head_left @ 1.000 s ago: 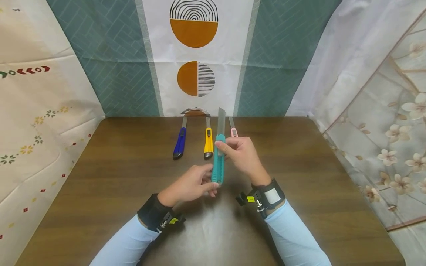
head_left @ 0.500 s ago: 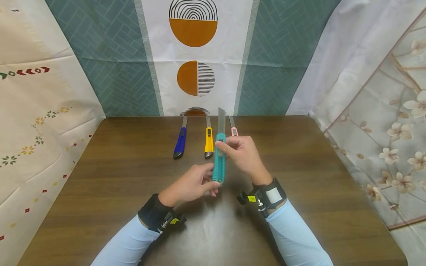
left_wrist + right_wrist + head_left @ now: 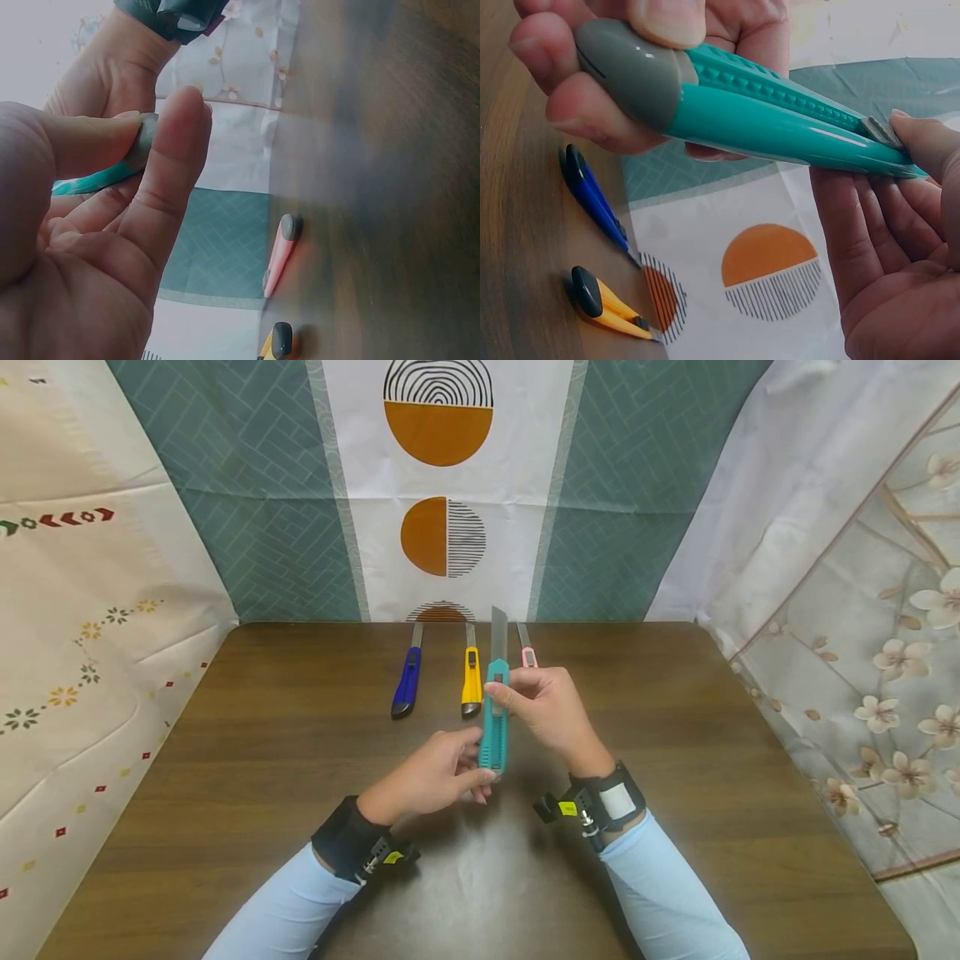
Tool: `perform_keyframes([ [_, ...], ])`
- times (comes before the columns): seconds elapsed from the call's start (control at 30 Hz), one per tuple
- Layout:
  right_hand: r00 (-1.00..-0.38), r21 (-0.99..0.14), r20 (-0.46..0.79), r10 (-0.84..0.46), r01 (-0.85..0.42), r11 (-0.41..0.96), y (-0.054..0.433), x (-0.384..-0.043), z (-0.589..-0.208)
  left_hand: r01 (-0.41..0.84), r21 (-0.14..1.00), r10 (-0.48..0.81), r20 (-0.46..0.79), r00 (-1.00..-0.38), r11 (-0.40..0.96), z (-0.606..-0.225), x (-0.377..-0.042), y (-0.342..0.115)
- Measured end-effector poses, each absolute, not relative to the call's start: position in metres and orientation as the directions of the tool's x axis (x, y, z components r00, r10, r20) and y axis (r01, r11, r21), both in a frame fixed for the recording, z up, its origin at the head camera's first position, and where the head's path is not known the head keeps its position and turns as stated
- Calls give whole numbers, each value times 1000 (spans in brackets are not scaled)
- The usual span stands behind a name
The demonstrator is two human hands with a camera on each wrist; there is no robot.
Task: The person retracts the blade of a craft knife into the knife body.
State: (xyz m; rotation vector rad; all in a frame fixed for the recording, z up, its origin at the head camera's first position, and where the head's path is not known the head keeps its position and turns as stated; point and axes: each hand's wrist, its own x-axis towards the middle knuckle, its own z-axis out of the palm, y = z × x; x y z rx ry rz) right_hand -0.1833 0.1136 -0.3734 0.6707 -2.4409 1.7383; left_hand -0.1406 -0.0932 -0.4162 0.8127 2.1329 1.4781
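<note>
A teal utility knife (image 3: 493,739) is held above the table between both hands, its blade (image 3: 499,635) extended and pointing away toward the back. My left hand (image 3: 427,777) pinches its lower end, with the thumb on the grey end cap (image 3: 634,75) in the right wrist view. Higher up the handle, my right hand (image 3: 551,710) grips it, thumb at the grey slider (image 3: 881,131) and fingers underneath. Behind it on the table lie a blue utility knife (image 3: 406,683), a yellow one (image 3: 471,681) and a pink one (image 3: 528,657), partly hidden by my right hand. Their blades are out too.
The brown wooden table (image 3: 300,727) ends at a patterned cloth (image 3: 285,527) hanging behind it. Floral cloths hang along the left and right sides. The three lying knives' blades reach the table's back edge.
The teal knife's blade tip sits slightly lower in the head view, with a little less blade showing. Both hands keep nearly the same place and grip.
</note>
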Motion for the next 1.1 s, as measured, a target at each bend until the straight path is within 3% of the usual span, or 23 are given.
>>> perform_keyframes([
  [0.37, -905, -891, 276, -324, -368, 267, 113, -185, -372, 232, 940, 675, 3, -738, 249, -414, -139, -93],
  [0.77, -915, -910, 123, -383, -258, 325, 121, -190, -373, 214, 943, 669, -14, -743, 257, -414, -142, -93],
  [1.1, -894, -902, 176, -412, -314, 296, 120, -190, -372, 208, 946, 668, -11, -744, 247, -416, -142, -93],
])
